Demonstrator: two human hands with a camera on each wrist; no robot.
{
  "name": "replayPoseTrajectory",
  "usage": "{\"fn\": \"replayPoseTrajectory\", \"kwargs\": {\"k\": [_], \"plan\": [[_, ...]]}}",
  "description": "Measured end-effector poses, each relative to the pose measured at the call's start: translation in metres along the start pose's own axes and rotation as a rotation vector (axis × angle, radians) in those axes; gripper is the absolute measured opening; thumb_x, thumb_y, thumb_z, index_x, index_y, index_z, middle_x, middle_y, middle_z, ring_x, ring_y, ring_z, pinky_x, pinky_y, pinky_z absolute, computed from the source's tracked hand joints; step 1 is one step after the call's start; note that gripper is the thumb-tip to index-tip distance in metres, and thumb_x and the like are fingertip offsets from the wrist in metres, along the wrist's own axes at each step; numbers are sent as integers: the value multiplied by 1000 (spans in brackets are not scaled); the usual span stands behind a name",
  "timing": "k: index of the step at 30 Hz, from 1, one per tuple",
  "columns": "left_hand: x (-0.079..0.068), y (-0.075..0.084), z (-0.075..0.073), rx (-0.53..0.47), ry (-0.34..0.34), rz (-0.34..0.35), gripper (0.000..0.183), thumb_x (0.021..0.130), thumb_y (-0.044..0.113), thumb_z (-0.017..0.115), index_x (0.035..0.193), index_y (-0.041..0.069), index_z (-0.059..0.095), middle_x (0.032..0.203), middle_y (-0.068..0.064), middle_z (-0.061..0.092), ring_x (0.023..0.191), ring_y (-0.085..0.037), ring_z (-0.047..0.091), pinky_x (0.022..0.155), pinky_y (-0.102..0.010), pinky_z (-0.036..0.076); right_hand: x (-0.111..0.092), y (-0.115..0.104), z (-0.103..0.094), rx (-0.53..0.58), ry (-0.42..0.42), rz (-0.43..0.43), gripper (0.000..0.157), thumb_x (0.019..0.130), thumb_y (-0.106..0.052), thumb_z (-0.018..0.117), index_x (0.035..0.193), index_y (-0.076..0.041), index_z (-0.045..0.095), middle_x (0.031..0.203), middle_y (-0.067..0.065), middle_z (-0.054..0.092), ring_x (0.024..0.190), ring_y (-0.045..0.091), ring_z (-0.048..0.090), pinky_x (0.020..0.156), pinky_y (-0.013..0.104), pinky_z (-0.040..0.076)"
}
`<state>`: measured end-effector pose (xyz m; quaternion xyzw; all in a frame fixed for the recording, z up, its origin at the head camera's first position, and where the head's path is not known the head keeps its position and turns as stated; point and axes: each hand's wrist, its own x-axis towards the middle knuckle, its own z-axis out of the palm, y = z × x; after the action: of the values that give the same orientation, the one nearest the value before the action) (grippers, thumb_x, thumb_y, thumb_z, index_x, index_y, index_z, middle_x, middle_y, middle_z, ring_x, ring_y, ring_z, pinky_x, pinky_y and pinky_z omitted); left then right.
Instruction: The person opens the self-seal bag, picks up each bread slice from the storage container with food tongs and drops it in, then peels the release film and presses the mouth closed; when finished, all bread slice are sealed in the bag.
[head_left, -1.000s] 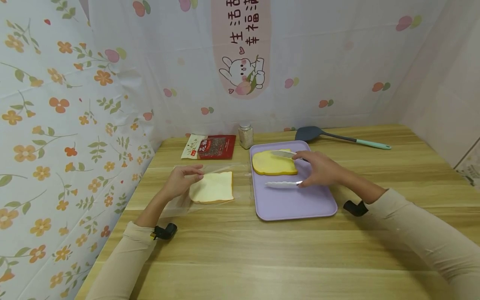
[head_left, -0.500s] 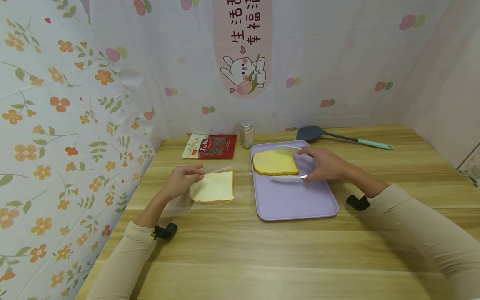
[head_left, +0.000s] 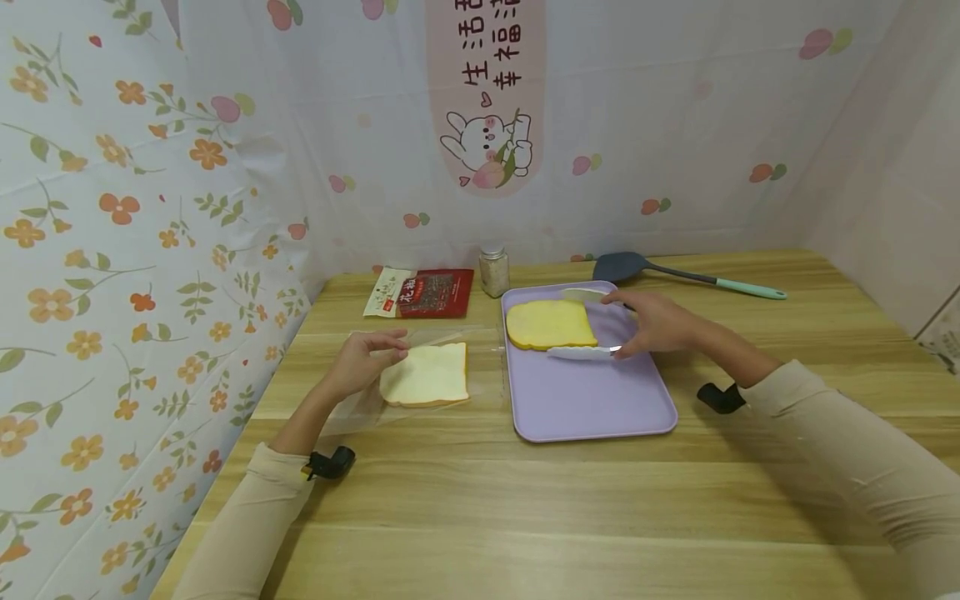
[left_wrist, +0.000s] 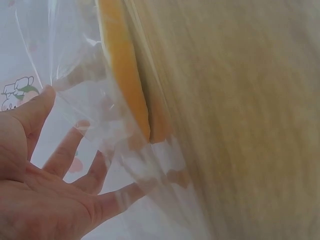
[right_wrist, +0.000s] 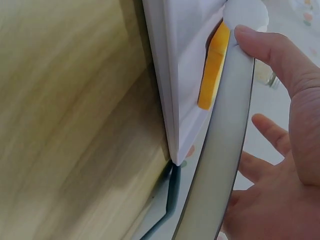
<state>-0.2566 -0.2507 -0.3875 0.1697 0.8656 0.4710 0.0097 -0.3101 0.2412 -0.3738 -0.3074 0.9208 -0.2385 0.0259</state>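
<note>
My right hand [head_left: 660, 323] grips a pair of tongs [head_left: 581, 353] with white tips, one arm against the thumb. The tips are spread to the far and near sides of a yellow bread slice [head_left: 551, 323], which lies flat on the lilac tray [head_left: 592, 408]. In the right wrist view a pale tongs arm [right_wrist: 220, 135] runs past the orange crust. My left hand [head_left: 363, 364] is at the mouth of a clear plastic bag [left_wrist: 95, 100], thumb and fingers spread apart against the film. Inside the bag is a pale bread slice [head_left: 425, 374].
Behind the bag lie a red and cream spice packet [head_left: 420, 293] and a glass jar [head_left: 493, 271] with a metal lid. A dark spatula [head_left: 675, 273] with a mint handle is behind the tray. The wooden table [head_left: 480, 517] extends towards me.
My right hand has moved slightly right with the tongs, whose tips shifted from partly over the yellow slice to its far and near sides. The left hand stays at the bag.
</note>
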Motion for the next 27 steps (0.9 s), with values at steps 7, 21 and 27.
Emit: {"fn": "replayPoseTrajectory", "kwargs": {"k": [7, 21, 27], "plan": [[-2, 5, 0, 4, -1, -14, 22, 96, 6, 65, 109, -12, 70, 140, -24, 54, 135, -40, 44, 107, -59, 36, 1, 4, -6, 34, -40, 13, 88, 67, -25, 93, 138, 4, 49, 145, 27, 44, 132, 45, 42, 106, 59, 35], [-1, 3, 0, 4, 2, -29, 22, 96, 9, 66, 108, -9, 72, 139, -21, 56, 136, -37, 45, 108, -56, 36, 4, 20, -18, -2, -96, 7, 91, 68, -31, 92, 139, 6, 47, 144, 27, 45, 133, 45, 40, 107, 62, 32], [-2, 2, -1, -6, 1, -12, 22, 95, 9, 67, 107, -9, 72, 139, -22, 56, 134, -39, 46, 105, -57, 39, 7, 28, -19, -21, -132, 31, 91, 69, -32, 92, 139, 4, 47, 144, 26, 45, 134, 46, 39, 107, 63, 33]]}}
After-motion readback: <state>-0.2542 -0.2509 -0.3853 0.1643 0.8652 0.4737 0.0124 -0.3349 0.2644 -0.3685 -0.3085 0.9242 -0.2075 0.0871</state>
